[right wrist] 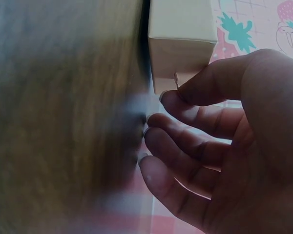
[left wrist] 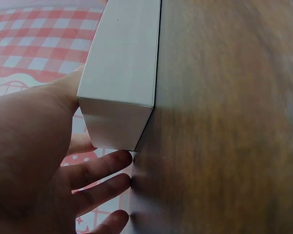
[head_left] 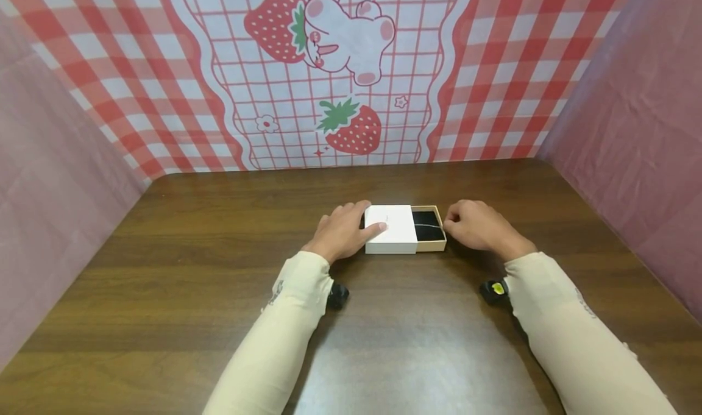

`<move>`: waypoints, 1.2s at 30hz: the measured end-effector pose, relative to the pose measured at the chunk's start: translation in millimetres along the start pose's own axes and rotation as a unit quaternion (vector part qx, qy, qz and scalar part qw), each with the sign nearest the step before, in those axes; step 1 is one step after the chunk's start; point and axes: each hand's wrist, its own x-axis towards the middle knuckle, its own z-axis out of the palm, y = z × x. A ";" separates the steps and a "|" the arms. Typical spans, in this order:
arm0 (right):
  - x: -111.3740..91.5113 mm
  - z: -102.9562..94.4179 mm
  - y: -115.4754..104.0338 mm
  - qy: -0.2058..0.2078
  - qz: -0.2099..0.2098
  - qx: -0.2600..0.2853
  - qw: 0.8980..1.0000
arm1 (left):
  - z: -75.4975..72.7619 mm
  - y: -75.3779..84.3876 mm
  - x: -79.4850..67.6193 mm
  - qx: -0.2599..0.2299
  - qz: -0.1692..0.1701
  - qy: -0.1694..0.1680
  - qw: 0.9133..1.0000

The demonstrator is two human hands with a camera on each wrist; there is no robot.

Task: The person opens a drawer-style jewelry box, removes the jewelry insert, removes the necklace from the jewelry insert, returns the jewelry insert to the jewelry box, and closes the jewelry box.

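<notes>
A white box sleeve [head_left: 393, 235] lies flat on the table, with its tan drawer [head_left: 431, 247] pulled partway out to the right. Black lining [head_left: 425, 235] shows inside the drawer, crossed by a thin pale strand [head_left: 426, 225]. My left hand [head_left: 341, 229] grips the sleeve at its left end, thumb on top; in the left wrist view the other fingers spread past the sleeve's corner. At the drawer's right end, my right hand [head_left: 478, 225] pinches a small loop tab [right wrist: 176, 79] between thumb and index finger, its other fingers curled near the tabletop.
The brown wooden table [head_left: 219, 317] reaches back to a red-and-white checked cloth [head_left: 493, 67] with strawberry drawings. Pink cloth hangs on both sides. A small black device [head_left: 337, 295] sits at the left wrist, another [head_left: 492, 291] at the right.
</notes>
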 end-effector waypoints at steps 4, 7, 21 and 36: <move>-0.2 -0.2 1.4 -0.001 -0.001 0.005 1.000 | -0.6 0.1 -0.3 0.000 -0.002 -0.001 1.000; -0.8 -0.5 3.1 -0.001 0.000 0.005 1.000 | -0.4 0.0 0.0 -0.002 -0.003 0.001 1.000; -2.1 -1.6 6.3 -0.011 0.016 0.011 1.000 | 1.3 -3.0 0.9 -0.001 -0.009 0.002 1.000; -4.4 -2.8 14.1 -0.003 0.014 0.014 1.000 | 2.5 0.5 1.3 -0.003 -0.008 0.001 1.000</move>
